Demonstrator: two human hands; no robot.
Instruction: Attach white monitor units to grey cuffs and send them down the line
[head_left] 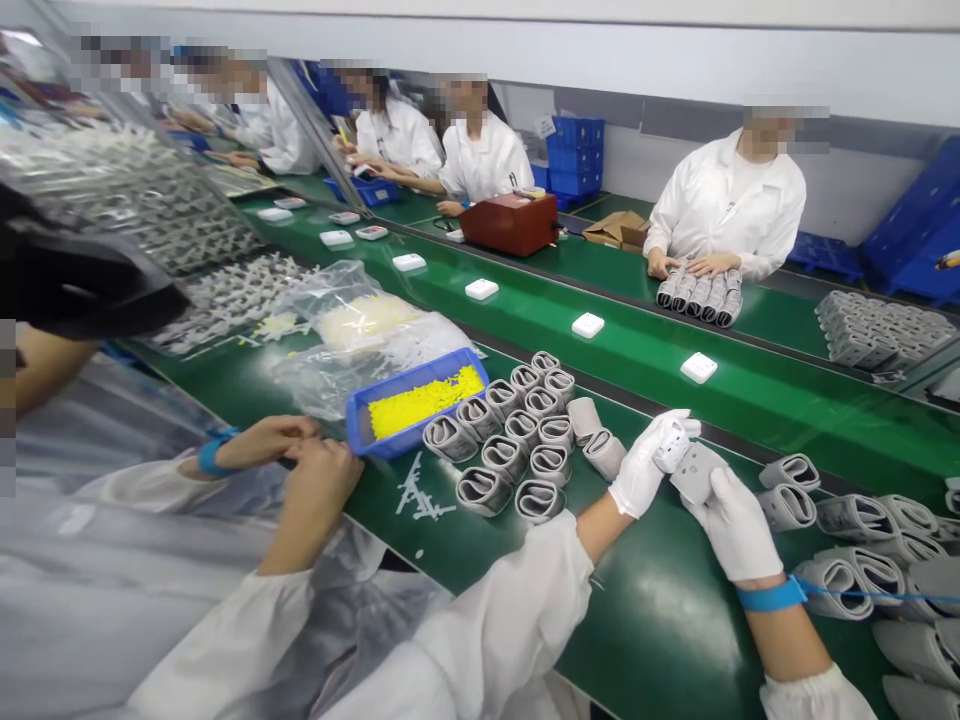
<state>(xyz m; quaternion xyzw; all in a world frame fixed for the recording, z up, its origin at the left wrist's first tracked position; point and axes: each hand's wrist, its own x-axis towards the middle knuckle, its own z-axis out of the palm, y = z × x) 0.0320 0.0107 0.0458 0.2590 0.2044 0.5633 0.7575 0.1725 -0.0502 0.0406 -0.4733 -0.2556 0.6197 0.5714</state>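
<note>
My left hand (646, 462), in a white glove, has its fingers closed on a small white plastic part (672, 446) with dark slots. My right hand (736, 528), also gloved and with a blue strap at the wrist, grips a grey rolled cuff (697, 474) whose flat face shows small holes. The white part and the cuff meet between my hands, above the green table; whether they are joined I cannot tell. Several rolled grey cuffs (504, 458) stand to the left of my left hand, and more cuffs (855, 575) lie to the right of my right hand.
A blue tray (355, 424) of yellow pieces stands left, by a co-worker's hands (319, 465). White strips (424, 500) lie before it. White devices (588, 325) line the green conveyor (532, 318). Across it, another person (727, 200) handles grey cuffs.
</note>
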